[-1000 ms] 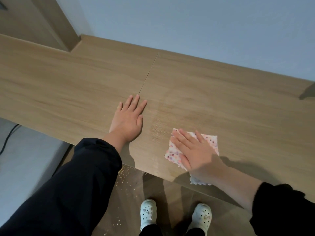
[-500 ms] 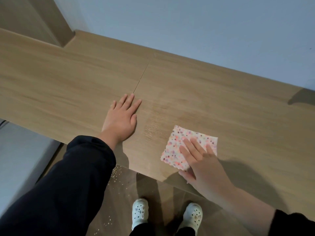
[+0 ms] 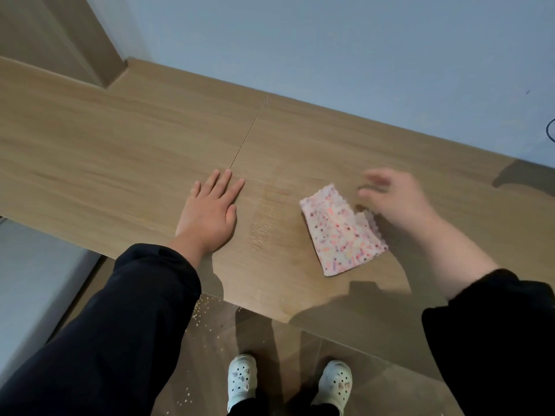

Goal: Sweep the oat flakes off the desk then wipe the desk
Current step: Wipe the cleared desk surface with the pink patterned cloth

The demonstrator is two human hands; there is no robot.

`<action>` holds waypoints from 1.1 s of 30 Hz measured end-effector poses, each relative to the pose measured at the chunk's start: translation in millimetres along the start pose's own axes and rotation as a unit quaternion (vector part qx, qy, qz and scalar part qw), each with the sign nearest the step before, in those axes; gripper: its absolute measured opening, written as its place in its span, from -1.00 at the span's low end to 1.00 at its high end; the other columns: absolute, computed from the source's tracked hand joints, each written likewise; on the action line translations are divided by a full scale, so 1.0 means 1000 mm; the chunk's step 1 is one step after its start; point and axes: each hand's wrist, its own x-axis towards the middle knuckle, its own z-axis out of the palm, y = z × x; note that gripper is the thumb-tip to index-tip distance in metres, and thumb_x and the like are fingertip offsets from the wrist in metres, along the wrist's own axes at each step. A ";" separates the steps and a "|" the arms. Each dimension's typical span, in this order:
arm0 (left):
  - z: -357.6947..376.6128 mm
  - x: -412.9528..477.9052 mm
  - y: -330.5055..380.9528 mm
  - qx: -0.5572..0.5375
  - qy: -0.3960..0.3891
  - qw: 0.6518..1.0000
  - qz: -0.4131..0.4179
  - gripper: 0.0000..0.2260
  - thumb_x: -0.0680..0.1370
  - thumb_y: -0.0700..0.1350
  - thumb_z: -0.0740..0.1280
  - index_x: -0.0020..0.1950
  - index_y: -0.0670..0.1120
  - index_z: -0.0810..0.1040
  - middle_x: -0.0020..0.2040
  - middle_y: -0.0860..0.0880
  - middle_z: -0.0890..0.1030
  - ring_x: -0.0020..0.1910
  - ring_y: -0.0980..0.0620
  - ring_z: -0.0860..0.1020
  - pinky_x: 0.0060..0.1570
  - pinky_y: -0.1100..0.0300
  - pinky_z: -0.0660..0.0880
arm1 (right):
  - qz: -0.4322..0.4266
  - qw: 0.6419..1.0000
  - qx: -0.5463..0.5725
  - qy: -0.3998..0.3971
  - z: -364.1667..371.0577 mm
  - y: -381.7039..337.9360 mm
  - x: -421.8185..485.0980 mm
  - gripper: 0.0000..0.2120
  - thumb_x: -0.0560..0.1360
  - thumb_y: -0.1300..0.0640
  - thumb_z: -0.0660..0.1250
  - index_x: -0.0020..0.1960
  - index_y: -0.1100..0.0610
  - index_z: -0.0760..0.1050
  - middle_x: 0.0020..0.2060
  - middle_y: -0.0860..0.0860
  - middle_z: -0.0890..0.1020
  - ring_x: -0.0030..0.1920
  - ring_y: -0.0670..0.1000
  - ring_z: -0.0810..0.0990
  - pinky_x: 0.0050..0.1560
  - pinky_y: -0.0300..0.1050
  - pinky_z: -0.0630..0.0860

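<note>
Head view: one speckled cloth (image 3: 342, 232) lies on the desk (image 3: 120, 145) near its front edge, and the wood runs wide to the left. The left hand (image 3: 210, 214) rests flat with straight fingers. The right hand (image 3: 396, 199) was pressing the cloth half a second ago. It now hangs blurred just right of it, fingers loosely spread, holding nothing. Oat flakes (image 3: 198, 310) dot the floor (image 3: 300, 340) by two white clogs (image 3: 241, 376).
</note>
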 end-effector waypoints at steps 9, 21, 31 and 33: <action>0.001 0.002 -0.001 -0.010 0.001 1.000 -0.001 -0.38 0.49 0.08 -0.24 0.58 0.09 0.04 0.59 0.01 -0.01 0.56 -0.01 -0.10 0.50 -0.06 -0.08 | -0.225 0.889 -0.382 -0.114 0.080 0.025 0.014 -0.35 0.52 -0.27 -0.37 0.57 -0.10 -0.19 0.58 -0.04 -0.12 0.56 -0.02 -0.24 0.50 0.16 -0.27; -0.002 0.002 -0.004 -0.065 0.013 0.998 -0.002 -0.40 0.51 0.08 -0.19 0.56 0.05 0.13 0.58 0.06 0.06 0.56 0.06 -0.05 0.51 0.01 -0.10 | -0.330 0.828 -0.407 -0.200 0.115 -0.006 -0.031 -0.41 0.54 -0.24 -0.29 0.52 -0.16 -0.37 0.50 -0.10 -0.36 0.51 0.01 -0.40 0.46 0.21 -0.37; -0.002 -0.001 -0.001 -0.073 0.060 0.995 -0.016 -0.41 0.51 0.08 -0.10 0.50 -0.02 0.32 0.53 -0.03 0.25 0.53 -0.04 0.14 0.48 -0.10 0.04 | -0.298 0.873 -0.368 -0.120 0.114 -0.003 0.001 -0.48 0.60 -0.19 -0.22 0.55 -0.22 -0.16 0.58 -0.04 -0.12 0.56 0.11 -0.20 0.45 0.36 -0.27; -0.002 -0.004 0.004 -0.032 0.085 0.995 -0.036 -0.46 0.52 0.02 -0.03 0.43 -0.07 0.43 0.46 -0.09 0.37 0.47 -0.12 0.28 0.42 -0.17 0.14 | -0.312 0.860 -0.368 -0.166 0.088 0.031 -0.029 -0.43 0.52 -0.22 -0.33 0.53 -0.26 -0.22 0.55 -0.11 -0.20 0.55 0.04 -0.27 0.44 0.29 -0.33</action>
